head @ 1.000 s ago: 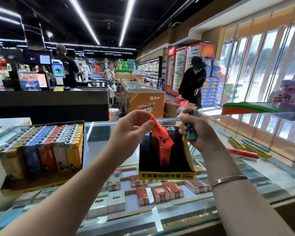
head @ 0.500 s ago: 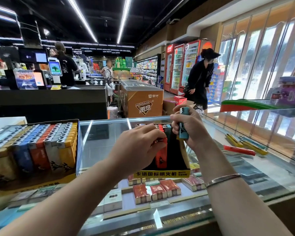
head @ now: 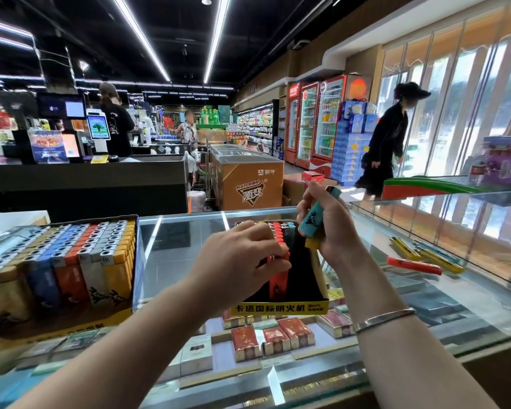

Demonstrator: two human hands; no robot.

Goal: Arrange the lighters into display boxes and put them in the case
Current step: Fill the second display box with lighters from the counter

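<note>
Left grip (head: 242, 258): fingers curled on red lighters (head: 278, 261) in display box (head: 279, 308).
Right grip (head: 331, 228): grasping teal lighter (head: 317, 215).

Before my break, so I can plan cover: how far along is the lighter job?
Done: the left box looks full. In hand: the left hand presses orange lighters into the middle box, which is mostly unfilled; the right hand holds a teal lighter. Left: loose lighters lie on the glass counter, and neither box is in the case.
</note>
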